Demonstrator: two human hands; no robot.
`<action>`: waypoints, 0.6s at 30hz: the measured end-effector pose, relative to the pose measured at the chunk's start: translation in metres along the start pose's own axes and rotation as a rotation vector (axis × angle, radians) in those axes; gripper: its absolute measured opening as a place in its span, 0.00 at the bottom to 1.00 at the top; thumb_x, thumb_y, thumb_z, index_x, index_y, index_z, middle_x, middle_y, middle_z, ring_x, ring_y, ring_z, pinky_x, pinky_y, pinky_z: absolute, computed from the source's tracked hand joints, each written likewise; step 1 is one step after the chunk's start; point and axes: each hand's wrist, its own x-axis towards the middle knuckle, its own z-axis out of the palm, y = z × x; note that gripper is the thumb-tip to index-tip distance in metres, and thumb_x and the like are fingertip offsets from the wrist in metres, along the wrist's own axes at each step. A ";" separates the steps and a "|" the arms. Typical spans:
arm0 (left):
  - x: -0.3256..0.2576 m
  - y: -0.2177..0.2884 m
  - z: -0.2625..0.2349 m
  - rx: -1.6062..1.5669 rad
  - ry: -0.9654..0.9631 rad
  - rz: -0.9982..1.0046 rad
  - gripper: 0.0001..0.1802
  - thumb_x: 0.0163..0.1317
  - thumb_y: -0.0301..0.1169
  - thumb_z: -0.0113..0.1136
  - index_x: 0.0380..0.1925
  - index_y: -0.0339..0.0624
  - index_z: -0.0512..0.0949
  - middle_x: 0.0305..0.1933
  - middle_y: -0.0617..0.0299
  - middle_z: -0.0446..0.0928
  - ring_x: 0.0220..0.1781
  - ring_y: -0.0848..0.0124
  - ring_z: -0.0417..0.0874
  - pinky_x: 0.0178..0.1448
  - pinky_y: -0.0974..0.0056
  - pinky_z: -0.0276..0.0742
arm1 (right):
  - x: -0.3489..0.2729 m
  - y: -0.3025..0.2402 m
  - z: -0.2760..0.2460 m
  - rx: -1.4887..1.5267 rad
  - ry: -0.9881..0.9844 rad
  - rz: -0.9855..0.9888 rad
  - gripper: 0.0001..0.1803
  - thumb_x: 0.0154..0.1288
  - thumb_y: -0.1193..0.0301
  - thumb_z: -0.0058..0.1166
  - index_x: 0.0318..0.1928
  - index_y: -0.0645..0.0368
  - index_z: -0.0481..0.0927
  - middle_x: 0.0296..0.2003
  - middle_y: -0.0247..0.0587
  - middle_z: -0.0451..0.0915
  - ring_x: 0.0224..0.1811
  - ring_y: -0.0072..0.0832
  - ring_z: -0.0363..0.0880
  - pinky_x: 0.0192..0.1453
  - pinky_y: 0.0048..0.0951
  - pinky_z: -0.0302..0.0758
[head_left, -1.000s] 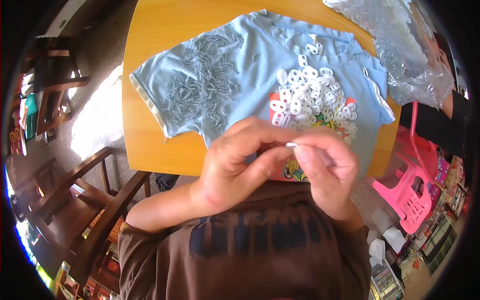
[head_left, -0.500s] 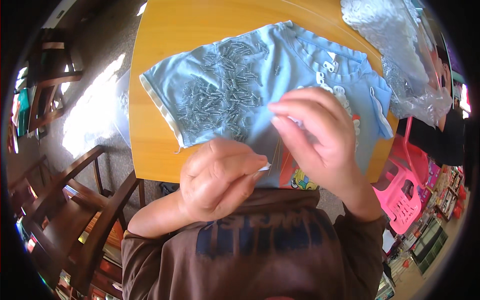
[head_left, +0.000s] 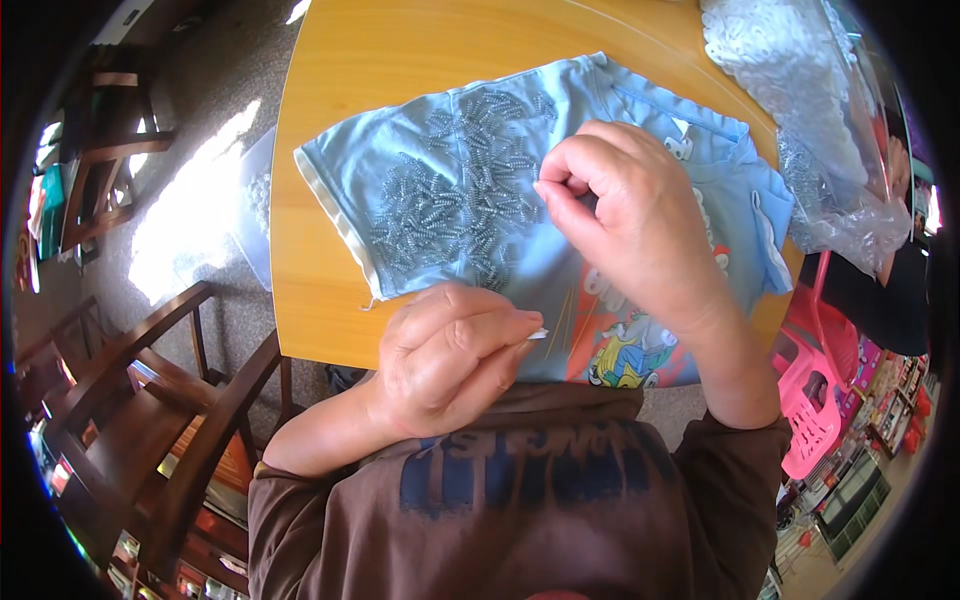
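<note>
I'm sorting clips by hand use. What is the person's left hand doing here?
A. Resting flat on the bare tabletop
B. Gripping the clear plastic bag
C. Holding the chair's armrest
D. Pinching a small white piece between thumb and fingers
D: the left hand pinches a small white piece at its fingertips, over the near edge of the light blue shirt.
</note>
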 end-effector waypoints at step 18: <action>0.000 -0.002 0.000 -0.018 -0.006 -0.033 0.15 0.40 0.17 0.62 0.33 0.34 0.77 0.28 0.57 0.74 0.27 0.66 0.76 0.27 0.67 0.72 | 0.013 0.001 0.002 -0.102 0.062 -0.145 0.05 0.49 0.78 0.56 0.28 0.60 0.73 0.25 0.39 0.72 0.30 0.37 0.72 0.35 0.34 0.68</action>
